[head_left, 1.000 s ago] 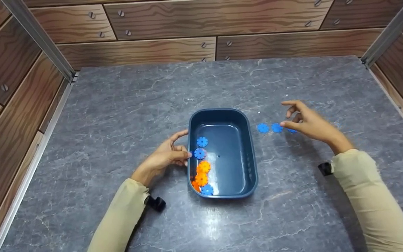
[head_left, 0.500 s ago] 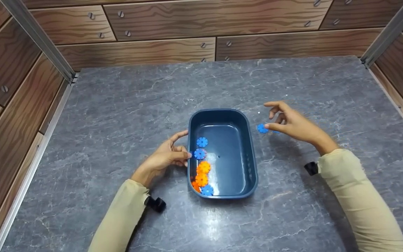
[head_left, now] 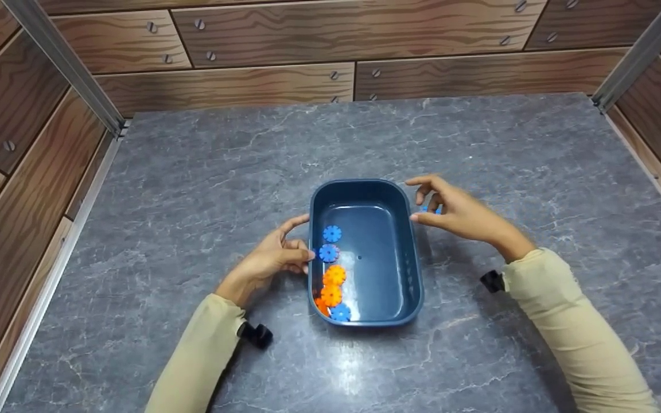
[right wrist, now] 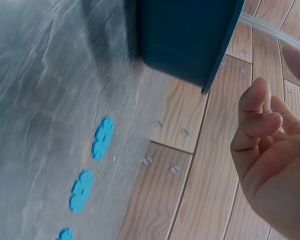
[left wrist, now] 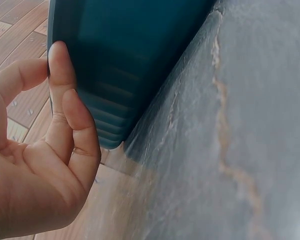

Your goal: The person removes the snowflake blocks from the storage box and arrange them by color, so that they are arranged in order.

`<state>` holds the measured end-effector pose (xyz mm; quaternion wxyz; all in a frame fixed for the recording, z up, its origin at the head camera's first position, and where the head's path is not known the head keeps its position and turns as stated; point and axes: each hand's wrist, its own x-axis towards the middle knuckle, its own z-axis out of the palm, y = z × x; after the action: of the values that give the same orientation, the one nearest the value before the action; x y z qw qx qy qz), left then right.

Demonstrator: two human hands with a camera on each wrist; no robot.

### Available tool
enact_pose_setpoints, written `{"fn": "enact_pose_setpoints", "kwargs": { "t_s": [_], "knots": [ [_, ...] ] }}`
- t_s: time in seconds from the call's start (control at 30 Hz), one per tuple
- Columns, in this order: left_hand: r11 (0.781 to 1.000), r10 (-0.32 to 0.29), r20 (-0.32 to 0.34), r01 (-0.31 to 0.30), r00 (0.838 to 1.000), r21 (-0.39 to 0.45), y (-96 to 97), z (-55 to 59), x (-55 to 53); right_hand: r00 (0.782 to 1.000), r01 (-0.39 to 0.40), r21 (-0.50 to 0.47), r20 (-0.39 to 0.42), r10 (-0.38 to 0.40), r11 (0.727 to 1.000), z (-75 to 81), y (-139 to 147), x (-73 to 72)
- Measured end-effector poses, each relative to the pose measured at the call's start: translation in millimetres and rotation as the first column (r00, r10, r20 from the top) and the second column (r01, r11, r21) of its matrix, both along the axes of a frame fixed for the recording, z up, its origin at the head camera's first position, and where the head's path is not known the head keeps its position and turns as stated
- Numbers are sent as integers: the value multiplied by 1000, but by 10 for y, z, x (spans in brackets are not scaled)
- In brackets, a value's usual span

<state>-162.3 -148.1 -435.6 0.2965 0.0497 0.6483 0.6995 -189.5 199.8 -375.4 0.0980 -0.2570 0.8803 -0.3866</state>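
A dark blue rectangular tub [head_left: 376, 269] stands on the table. My left hand [head_left: 270, 255] pinches its left rim; the left wrist view shows the thumb on one side of the wall and fingers [left wrist: 82, 122] against the outside. My right hand [head_left: 462, 217] is beside the tub's right rim, fingers loosely bent, thumb and index apart, nothing between them. Below it, several blue notched discs lie in a row, including a near one [right wrist: 103, 137] and another [right wrist: 81, 191]; in the head view the hand mostly hides them.
Along the tub's left side lie blue notched discs [head_left: 332, 233] and orange notched discs [head_left: 333, 276], some overlapping. The grey marbled table [head_left: 221, 166] is bounded by wood-patterned panels [head_left: 273, 34] at the back and sides. A metal post [head_left: 72, 63] rises at each back corner.
My right hand has moved left, from above the row of blue discs to the tub's right rim. My left hand and the tub have stayed in place.
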Motion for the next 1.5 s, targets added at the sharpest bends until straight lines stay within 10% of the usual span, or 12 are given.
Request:
{"fn": "enact_pose_setpoints", "kwargs": {
  "t_s": [1.5],
  "knots": [
    [1000, -15, -2, 15, 1000, 10, -7, 1, -6, 985, -169, 168, 75, 158, 971, -128, -938, -50]
  ]
}}
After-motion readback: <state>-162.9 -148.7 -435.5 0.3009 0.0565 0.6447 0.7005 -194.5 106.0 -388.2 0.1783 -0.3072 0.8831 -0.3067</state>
